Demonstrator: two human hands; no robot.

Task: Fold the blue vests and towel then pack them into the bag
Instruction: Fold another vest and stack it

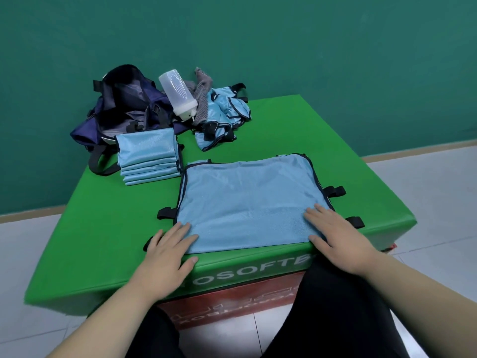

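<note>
White lettering on the front face of the green soft box (103, 228) was cut off by the left hand (165, 257) and a dark trouser leg (335, 306). At the far left corner the bag (126, 107) gaped, its inside too dark to read. A bottle (178, 94) leaning there hid part of the grey towel (204, 99), tangled with the unfolded vests (224, 112). A stack of folded vests (149, 156) sat against the bag. The left hand and right hand (335, 236) lay palm down, each grip spread flat, on the near corners of the flat vest (247, 200) at the near edge.

The single head view looks forward and down, close over the green block (103, 241), toward the wall (284, 42).
</note>
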